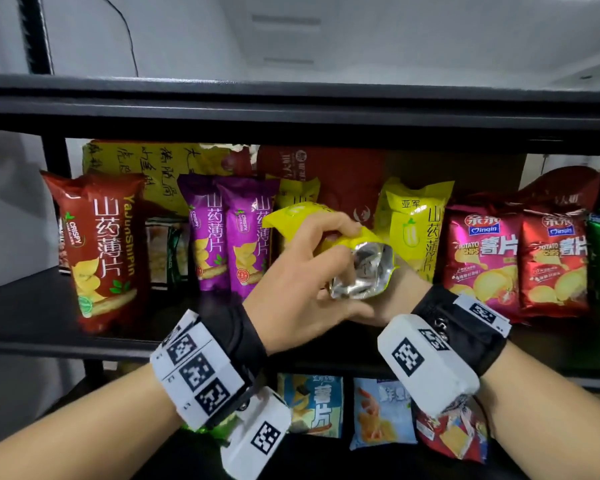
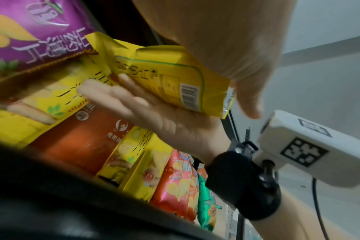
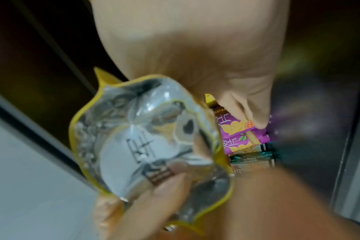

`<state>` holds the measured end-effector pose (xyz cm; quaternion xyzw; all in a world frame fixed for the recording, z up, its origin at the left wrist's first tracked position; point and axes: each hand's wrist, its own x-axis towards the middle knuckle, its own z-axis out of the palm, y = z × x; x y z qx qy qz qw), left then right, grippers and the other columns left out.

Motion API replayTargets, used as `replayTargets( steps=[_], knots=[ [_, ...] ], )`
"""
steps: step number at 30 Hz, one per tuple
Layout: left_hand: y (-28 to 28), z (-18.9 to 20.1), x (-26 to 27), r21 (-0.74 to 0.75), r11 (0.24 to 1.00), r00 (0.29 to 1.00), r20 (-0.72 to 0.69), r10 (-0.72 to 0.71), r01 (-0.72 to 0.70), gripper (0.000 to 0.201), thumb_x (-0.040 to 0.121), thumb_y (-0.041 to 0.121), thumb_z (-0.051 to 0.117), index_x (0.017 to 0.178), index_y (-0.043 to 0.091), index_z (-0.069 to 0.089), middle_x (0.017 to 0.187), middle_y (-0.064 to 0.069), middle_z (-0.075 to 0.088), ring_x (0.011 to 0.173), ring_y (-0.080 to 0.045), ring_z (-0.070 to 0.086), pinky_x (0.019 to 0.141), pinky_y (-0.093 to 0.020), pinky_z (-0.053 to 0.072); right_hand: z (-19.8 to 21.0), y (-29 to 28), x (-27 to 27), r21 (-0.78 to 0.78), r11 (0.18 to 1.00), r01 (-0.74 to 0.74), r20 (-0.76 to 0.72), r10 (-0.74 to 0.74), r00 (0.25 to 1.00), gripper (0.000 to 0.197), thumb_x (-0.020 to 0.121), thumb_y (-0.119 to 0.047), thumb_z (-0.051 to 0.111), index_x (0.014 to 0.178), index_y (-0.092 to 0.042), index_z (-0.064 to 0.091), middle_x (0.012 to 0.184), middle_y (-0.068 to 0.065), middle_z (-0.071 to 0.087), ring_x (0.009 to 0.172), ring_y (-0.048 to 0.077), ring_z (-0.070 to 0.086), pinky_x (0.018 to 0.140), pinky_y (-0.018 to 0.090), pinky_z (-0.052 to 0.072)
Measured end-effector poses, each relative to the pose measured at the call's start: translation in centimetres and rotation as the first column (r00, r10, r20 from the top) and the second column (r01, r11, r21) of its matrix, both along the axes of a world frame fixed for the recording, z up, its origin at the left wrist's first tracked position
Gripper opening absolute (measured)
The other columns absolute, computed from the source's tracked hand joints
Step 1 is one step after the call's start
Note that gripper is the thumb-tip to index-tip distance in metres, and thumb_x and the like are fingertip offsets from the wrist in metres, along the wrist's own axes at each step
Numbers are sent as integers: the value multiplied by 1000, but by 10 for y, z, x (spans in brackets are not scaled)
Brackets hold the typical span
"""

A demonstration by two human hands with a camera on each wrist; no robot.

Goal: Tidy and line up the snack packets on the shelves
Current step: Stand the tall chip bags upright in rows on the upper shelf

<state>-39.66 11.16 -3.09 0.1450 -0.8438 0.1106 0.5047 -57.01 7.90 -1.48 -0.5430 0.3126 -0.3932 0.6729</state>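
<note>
Head view: the yellow packet (image 1: 326, 237) is held in front of the middle shelf (image 1: 32, 313), in the gap between the two purple packets (image 1: 236, 237) on its left and the upright yellow packet (image 1: 420, 230) on its right. It lies tilted, its long axis running from upper left, far end toward the shelf back, down to a torn, silver-lined mouth that faces the person.
Left hand (image 1: 302, 282): grip curled over the top of the packet, fingers wrapped round its body.
Right hand (image 1: 392, 299): mostly hidden under the packet; only the wrist and heel of the palm show.

Left wrist view: the right hand (image 2: 154, 110) lies palm up beneath the packet (image 2: 164, 78), fingers (image 2: 105, 91) straight and spread, carrying it from below with no pinch. The left hand (image 2: 226, 40) covers it from above.

Right wrist view: the silver mouth of the packet (image 3: 144, 138) fills the middle, blurred; the left hand (image 3: 195, 56) clamps it from above, purple packets (image 3: 240, 133) behind.

Key relation: the gap lies straight ahead of both hands, the left hand has the firmer hold. By my reading, the packet must be turned upright to match its neighbours.
</note>
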Motion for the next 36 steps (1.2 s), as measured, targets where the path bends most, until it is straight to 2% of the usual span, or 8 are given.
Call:
replayTargets(
  steps=[3, 6, 9, 15, 21, 26, 30, 36],
  knots=[
    [3, -12, 0, 100, 994, 999, 15, -37, 35, 50, 82, 46, 74, 110, 9, 55, 131, -1, 39, 130, -16, 42, 104, -30, 43, -2, -2, 6, -60, 983, -171, 225, 180, 957, 4, 88, -17, 68, 87, -18, 71, 81, -11, 75, 80, 3, 72, 73, 25, 59],
    [2, -19, 0, 146, 989, 999, -34, 25, -19, 64, 89, 53, 62, 140, 18, 45, 132, 0, 38, 132, -15, 40, 111, -34, 40, -5, -13, 16, 9, 983, -183, 316, 170, 933, 65, 97, -57, 38, 88, -8, 80, 84, 15, 75, 78, 25, 74, 67, 36, 61],
    [-2, -21, 3, 317, 945, 987, -106, 122, -83, 63, 92, 54, 57, 147, 28, 45, 132, 3, 33, 127, -18, 42, 103, -31, 49, -11, -14, 25, -19, 993, -120, 377, 119, 918, 55, 95, -54, 42, 115, -13, 73, 121, 17, 68, 110, 29, 63, 97, 47, 52],
    [-21, -30, 13, 484, 810, 917, -40, 397, -330, 91, 85, 70, 56, 156, 22, 24, 153, 3, 32, 139, -8, 34, 108, -17, 28, -16, -20, 16, -140, 974, 180, 405, -110, 908, 37, 104, -32, 35, 130, -23, 59, 130, 8, 65, 113, 28, 66, 79, 47, 58],
    [-39, -29, 10, 705, 708, 922, -305, 240, 49, 79, 72, 51, 77, 136, 25, 39, 127, 14, 60, 114, 1, 59, 98, -38, 54, -20, -22, 25, -295, 893, 339, 339, -233, 911, 26, 100, -3, 42, 116, -11, 60, 101, 3, 74, 94, 13, 71, 70, 34, 60],
    [-54, -29, 7, 715, 624, 835, -521, 177, 314, 82, 62, 46, 84, 129, 11, 53, 119, -7, 70, 110, -22, 68, 96, -48, 55, -18, -22, 32, -350, 892, 287, 197, -229, 953, 41, 98, 6, 36, 134, -2, 54, 93, 3, 65, 88, 13, 59, 62, 19, 50],
    [-64, -28, 15, 681, 520, 758, -645, 94, 515, 47, 75, 27, 79, 118, 11, 67, 110, -13, 75, 99, -26, 73, 85, -41, 57, -23, -19, 34, -394, 864, 314, 156, -274, 949, 40, 98, 5, 42, 113, -20, 70, 81, -6, 64, 79, 10, 58, 68, 24, 51],
    [-70, -29, 27, 584, 359, 621, -783, 15, 728, 50, 93, 11, 60, 139, -6, 47, 124, -23, 67, 102, -32, 69, 85, -40, 58, -30, -22, 36, -474, 781, 406, 152, -381, 912, 39, 84, -1, 69, 118, -19, 62, 119, 10, 59, 100, 15, 59, 83, 24, 48]
  ],
)
